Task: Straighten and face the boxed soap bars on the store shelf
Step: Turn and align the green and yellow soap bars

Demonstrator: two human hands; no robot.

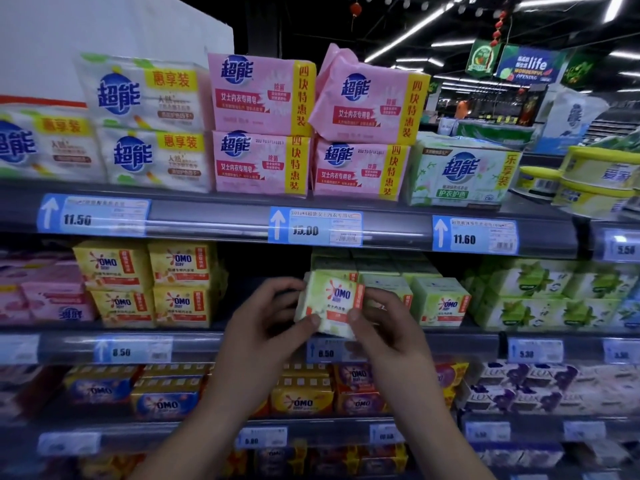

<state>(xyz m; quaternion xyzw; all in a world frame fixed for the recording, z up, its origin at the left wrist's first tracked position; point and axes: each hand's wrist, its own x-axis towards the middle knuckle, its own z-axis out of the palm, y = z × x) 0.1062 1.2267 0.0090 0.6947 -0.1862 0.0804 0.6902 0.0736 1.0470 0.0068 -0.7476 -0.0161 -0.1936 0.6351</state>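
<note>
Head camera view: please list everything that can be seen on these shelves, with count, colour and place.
held OMO box: one, pale green with red label, in front of the middle shelf, slightly tilted.
green OMO boxes: at least two fronts, pale green, middle shelf, right of the held one.
yellow OMO boxes: four fronts, yellow, middle shelf, left.
pink packs: four, pink with yellow strip, top shelf centre; upper right one tilted.
white packs: three, white with blue logo, top shelf left.
green pack: one, white and green, top shelf right.
LUX boxes: several, purple, lower shelf right.
price tags: many, blue, on the shelf rails.
left hand: one, grips the held box's left side.
right hand: one, grips its right side.
</note>
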